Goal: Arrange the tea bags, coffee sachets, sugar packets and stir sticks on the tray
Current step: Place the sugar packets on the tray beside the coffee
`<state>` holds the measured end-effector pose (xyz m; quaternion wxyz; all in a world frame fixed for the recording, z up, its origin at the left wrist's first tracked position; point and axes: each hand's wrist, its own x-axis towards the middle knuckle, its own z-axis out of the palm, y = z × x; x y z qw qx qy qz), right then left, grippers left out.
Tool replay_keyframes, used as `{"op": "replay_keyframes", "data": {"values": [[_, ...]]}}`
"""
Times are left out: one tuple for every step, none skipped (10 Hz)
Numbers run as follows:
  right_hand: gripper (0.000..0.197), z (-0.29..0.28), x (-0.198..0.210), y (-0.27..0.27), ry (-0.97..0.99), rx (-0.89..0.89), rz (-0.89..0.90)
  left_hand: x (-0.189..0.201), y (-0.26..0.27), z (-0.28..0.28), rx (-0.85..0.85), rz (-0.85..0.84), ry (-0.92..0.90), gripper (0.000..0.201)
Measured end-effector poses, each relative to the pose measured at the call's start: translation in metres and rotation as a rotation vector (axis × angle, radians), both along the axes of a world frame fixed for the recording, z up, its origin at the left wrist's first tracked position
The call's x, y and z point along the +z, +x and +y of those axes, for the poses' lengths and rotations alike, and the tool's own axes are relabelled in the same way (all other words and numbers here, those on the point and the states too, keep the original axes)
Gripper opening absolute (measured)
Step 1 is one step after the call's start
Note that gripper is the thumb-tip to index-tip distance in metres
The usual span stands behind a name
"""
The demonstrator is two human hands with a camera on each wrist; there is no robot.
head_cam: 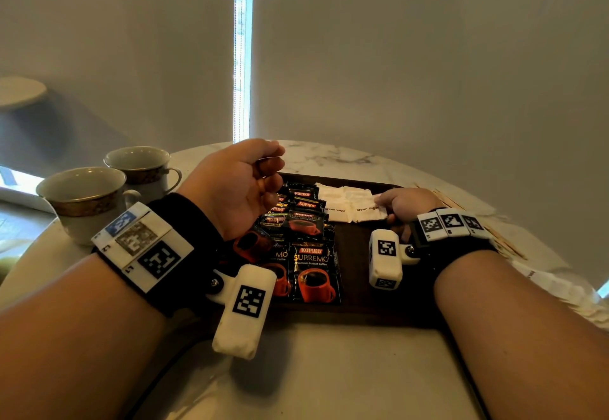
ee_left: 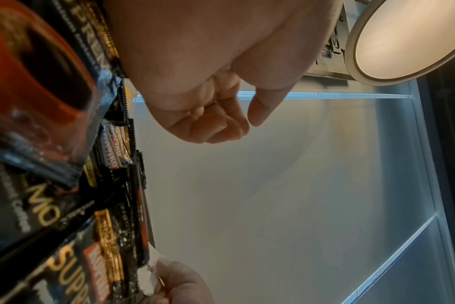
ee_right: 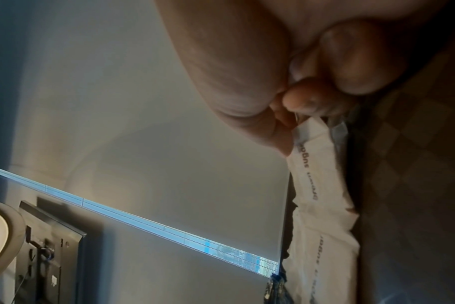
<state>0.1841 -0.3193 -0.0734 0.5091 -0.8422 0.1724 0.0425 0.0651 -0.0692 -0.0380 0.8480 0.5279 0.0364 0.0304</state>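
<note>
A dark wooden tray lies on the marble table. Black coffee sachets overlap in rows on its left half and fill the left side of the left wrist view. White brown sugar packets lie at the tray's back. My right hand pinches the right edge of one sugar packet between thumb and fingers, low on the tray. That sugar packet lies on others. My left hand hovers above the sachets with loosely curled fingers, holding nothing. Wooden stir sticks lie on the table right of the tray.
Two gold-rimmed cups stand on the table at the left, close to my left wrist. More white paper packets lie on the table beyond the tray's right side. A blind covers the window behind the table.
</note>
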Motion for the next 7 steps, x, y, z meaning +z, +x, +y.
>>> {"op": "replay_keyframes", "data": {"values": [[0.022, 0.0, 0.001, -0.001, -0.031, 0.011, 0.027, -0.001, 0.001, 0.0, -0.006, 0.002, 0.005, 0.01], [0.019, 0.001, 0.003, -0.002, -0.03, 0.004, 0.047, -0.001, 0.001, 0.001, -0.005, 0.004, 0.003, 0.01], [0.023, 0.002, 0.005, -0.006, -0.004, 0.008, 0.065, -0.001, 0.001, 0.001, -0.005, 0.003, -0.001, 0.01], [0.026, 0.002, 0.005, -0.007, 0.06, -0.026, -0.015, -0.001, 0.001, 0.001, -0.006, 0.004, 0.0, 0.01], [0.017, 0.004, 0.006, -0.009, 0.22, -0.049, -0.089, -0.001, 0.001, 0.001, -0.009, 0.007, 0.001, 0.01], [0.015, 0.011, 0.005, -0.013, 0.384, -0.003, -0.107, -0.001, 0.001, 0.001, -0.006, 0.004, -0.006, 0.01], [0.02, 0.018, 0.004, -0.018, 0.41, 0.073, -0.067, -0.001, 0.001, 0.001, -0.003, 0.002, -0.006, 0.01]]}}
